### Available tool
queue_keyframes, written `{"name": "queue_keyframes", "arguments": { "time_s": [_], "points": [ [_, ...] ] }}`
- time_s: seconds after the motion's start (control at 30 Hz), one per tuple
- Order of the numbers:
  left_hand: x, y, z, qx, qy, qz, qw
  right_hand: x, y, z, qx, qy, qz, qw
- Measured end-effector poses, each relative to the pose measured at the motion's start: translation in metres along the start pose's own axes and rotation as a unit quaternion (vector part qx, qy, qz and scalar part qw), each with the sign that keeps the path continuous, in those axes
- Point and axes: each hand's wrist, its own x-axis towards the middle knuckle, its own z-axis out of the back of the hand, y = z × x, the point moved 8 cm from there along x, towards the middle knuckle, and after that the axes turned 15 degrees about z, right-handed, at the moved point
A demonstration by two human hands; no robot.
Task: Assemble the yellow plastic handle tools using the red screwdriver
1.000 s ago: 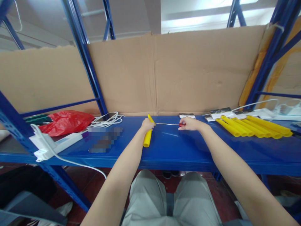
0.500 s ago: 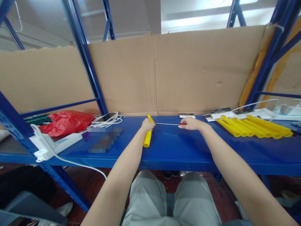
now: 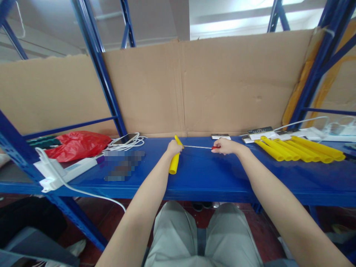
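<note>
My left hand (image 3: 174, 147) is closed around the middle of a yellow tube (image 3: 174, 165), whose open lower end points towards me. In my right hand (image 3: 224, 146) is the red handle of a screwdriver (image 3: 198, 147). Its thin metal shaft runs left, almost level, and its tip reaches the tube beside my left fingers. Whether the tip sits in the tube or only touches it is hidden. Several more yellow tubes (image 3: 300, 149) lie side by side to the right of my right hand, with black-and-white cards at their far ends.
On the left are a red plastic bag (image 3: 79, 145), coiled white cable (image 3: 129, 141) and a white power strip (image 3: 75, 171). A small card (image 3: 221, 136) lies at the back against the cardboard panel (image 3: 236, 85). Blue uprights (image 3: 101, 74) frame the blue shelf (image 3: 205, 176).
My right fingers have shifted slightly on the screwdriver's handle. The tube and my left hand stay in place.
</note>
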Motion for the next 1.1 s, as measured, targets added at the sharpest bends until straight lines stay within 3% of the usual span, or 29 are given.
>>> {"name": "queue_keyframes", "arguments": {
  "time_s": [0.27,0.57,0.77,1.0,1.1],
  "points": [
    [-0.002,-0.001,0.001,0.003,-0.004,0.004,1.000,0.002,-0.003,0.014,-0.078,-0.082,-0.004,0.994],
    [-0.002,0.000,0.000,-0.018,-0.001,0.011,1.000,0.002,-0.002,0.002,-0.041,-0.012,-0.005,0.999],
    [-0.002,0.000,0.000,-0.015,-0.001,0.009,1.000,0.003,-0.002,0.004,-0.057,-0.017,0.006,0.998],
    [-0.002,0.000,-0.001,-0.018,0.010,0.006,1.000,0.003,-0.007,0.011,-0.073,-0.084,-0.004,0.994],
    [-0.005,-0.001,0.001,-0.018,0.008,0.007,1.000,0.003,-0.007,0.008,-0.058,-0.067,-0.004,0.996]
  ]
}}
